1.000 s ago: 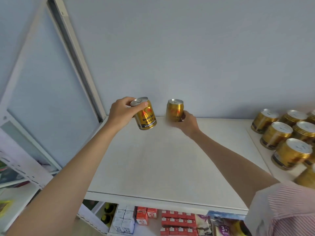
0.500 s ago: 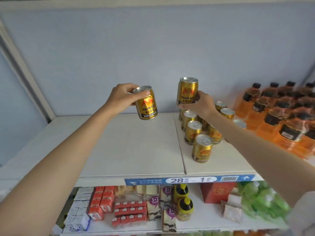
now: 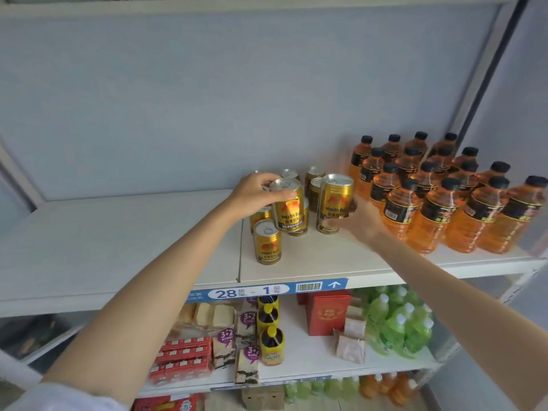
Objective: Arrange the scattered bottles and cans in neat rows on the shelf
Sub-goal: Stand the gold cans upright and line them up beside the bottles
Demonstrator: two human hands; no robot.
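Hands: left hand (image 3: pixel 257 194) grips gold can (image 3: pixel 288 206), right hand (image 3: pixel 357 218) grips second can (image 3: pixel 335 197) | cans rigid, smooth, likely slippery; grasp mid-body

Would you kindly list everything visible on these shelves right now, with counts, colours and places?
Held cans: two, gold; one in the left hand, one in the right.
Standing cans: at least six, gold, middle of the top shelf.
Bottles: about nineteen, orange with black caps, top shelf right.
Shelf label: one, blue, top shelf edge.
Small cartons: several, red, lower shelf left.
Box: one, red, lower shelf.
Green bottles: several, lower shelf right.
Left hand: grips its can's top.
Right hand: grips its can's side.
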